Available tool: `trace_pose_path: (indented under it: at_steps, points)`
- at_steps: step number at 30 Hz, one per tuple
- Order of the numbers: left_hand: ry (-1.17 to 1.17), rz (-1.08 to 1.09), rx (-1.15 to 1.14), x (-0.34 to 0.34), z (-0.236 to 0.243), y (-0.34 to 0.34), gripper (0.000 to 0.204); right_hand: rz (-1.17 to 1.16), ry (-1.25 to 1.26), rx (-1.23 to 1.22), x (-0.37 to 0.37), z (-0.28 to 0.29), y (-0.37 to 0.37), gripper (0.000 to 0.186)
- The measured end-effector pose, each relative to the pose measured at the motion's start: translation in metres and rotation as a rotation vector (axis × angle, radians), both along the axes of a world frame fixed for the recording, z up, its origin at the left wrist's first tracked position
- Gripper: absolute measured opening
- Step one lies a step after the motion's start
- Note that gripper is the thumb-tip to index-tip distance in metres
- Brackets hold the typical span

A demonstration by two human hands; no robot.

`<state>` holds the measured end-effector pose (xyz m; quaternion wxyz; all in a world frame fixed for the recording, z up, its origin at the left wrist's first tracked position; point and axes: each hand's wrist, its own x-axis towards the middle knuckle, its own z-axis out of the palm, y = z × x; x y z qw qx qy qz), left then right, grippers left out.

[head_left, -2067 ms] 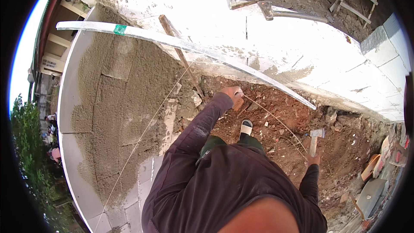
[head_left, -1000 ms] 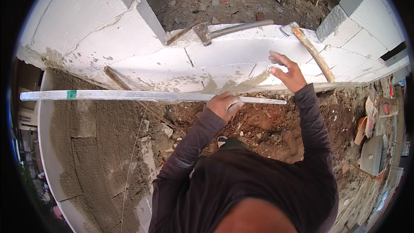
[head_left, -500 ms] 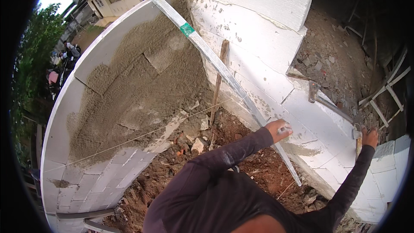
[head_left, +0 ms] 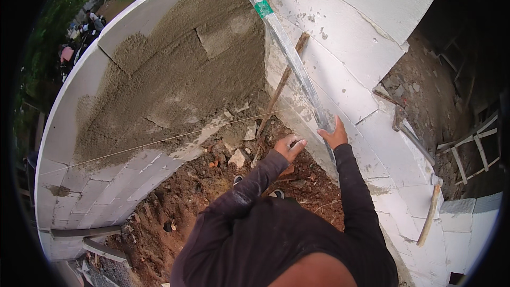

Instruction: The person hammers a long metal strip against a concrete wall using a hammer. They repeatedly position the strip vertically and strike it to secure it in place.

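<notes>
Fingers of the right hand (head_left: pixel 336 136) were spread wide, with the thumb over the long metal bar (head_left: pixel 300 68); I could not tell if they gripped it. The left hand (head_left: pixel 290 148) was near, its fingers curled in, and I could not tell if they held anything. The bar was in front of the white wall (head_left: pixel 340 77). It slanted the long way, from top left down past the right hand. Green tape (head_left: pixel 263 8) went around its upper part. Behind it leaned a wooden stick (head_left: pixel 280 87).
</notes>
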<state>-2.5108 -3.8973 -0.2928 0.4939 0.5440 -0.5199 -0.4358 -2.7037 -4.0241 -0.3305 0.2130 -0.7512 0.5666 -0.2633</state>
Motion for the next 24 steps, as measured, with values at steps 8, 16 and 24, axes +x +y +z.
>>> trace_pose_path:
  at_steps: [8,16,24]
  points:
    - [-0.247,0.053,-0.235,0.038,0.026,0.018,0.023,0.043,-0.112,0.195,0.017,-0.016,0.008,0.062]
    - [0.178,0.131,-0.336,0.074,0.084,-0.009,0.035,0.428,-0.365,0.403,0.066,0.107,0.036,0.048]
    - [0.412,-0.114,-0.374,0.14,0.096,-0.014,0.05,0.615,-0.661,0.718,0.146,0.135,0.071,0.04]
